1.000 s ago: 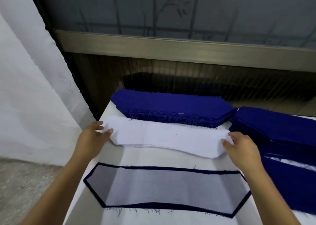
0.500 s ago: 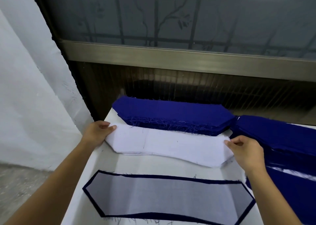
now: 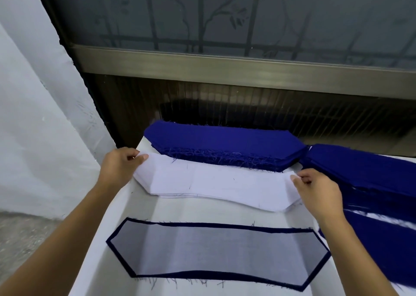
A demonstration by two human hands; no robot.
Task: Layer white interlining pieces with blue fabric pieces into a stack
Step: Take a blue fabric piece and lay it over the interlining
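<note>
your hands have closed on the ends of the top white sheet

a second ago your left hand and right hand lay flatter on the pile of long, white, pointed-ended interlining pieces. now each hand's thumb and fingers pinch one tip of it, though how many sheets they hold i cannot tell. nearer you than that pile, the started stack, a blue fabric piece under sheer white interlining, lies flat on the white worktop. beyond the pile sits the heap of frayed blue fabric pieces. the pinch suggests another white layer is about to lift.
</note>
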